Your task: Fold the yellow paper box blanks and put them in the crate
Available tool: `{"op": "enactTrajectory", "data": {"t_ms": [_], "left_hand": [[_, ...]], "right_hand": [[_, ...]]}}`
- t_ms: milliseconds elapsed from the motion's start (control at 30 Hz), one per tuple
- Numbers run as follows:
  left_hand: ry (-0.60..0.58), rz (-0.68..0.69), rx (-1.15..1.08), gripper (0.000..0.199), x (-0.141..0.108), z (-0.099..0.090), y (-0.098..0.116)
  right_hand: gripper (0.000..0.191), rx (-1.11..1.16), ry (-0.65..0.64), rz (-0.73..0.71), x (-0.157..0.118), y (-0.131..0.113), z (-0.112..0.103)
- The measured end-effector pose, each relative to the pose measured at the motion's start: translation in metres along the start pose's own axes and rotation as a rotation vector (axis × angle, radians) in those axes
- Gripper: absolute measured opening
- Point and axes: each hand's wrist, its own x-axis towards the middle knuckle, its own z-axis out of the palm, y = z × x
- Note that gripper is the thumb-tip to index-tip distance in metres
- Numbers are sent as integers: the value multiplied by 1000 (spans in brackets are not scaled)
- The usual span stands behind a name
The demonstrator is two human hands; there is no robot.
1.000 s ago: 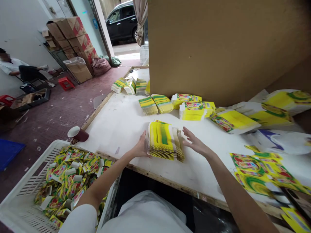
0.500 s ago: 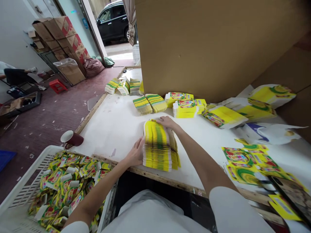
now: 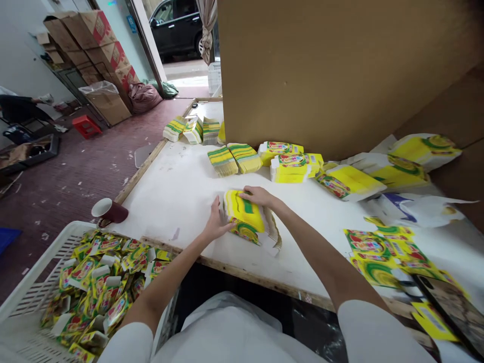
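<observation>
A stack of flat yellow-and-green printed cartons (image 3: 246,212) lies on the white table just in front of me, a printed face with a coloured picture showing. White and brownish carton edges stick out along its right side. My left hand (image 3: 216,222) holds the stack's left side, thumb across the near face and fingers raised along the edge. From the far right, my right hand (image 3: 260,196) grips its top, fingers bent over the upper edge. The undersides of both hands are hidden.
A white crate (image 3: 28,287) of small folded boxes stands at left, near a maroon mug (image 3: 115,212). Carton stacks (image 3: 245,157) line the cardboard wall (image 3: 321,70). Loose flat cartons (image 3: 381,252) and a phone (image 3: 454,312) lie at right.
The stack, which showed its fanned edges towards me, now shows a printed face and looks shorter. My left hand has shifted up slightly, its thumb now over the near face.
</observation>
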Motion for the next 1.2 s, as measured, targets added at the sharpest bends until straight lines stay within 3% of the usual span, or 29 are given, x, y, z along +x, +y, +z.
{"op": "enactTrajectory", "data": {"t_ms": [133, 233, 433, 633, 767, 900, 1033, 1200], "left_hand": [[-41, 15, -66, 115, 12, 5, -4], [-6, 37, -3, 113, -1, 8, 1], [-10, -131, 129, 143, -36, 19, 19], [-45, -151, 201, 132, -47, 21, 36], [-99, -105, 214, 136, -54, 20, 38], [-129, -63, 246, 135, -61, 16, 39], [-174, -23, 277, 135, -69, 9, 42], [-151, -31, 253, 132, -80, -11, 45]], "right_hand": [[61, -57, -14, 33, 2, -7, 3], [68, -72, -48, 11, 8, -16, 5], [61, -72, -185, -117, 25, -30, 17], [47, -45, -48, -170, 18, -20, 23], [52, -8, 79, -190, -9, -8, 17], [53, 32, 177, -247, -54, -5, 14], [50, 130, 325, -407, -113, -10, 35], [38, 174, 341, -467, -171, -23, 66]]}}
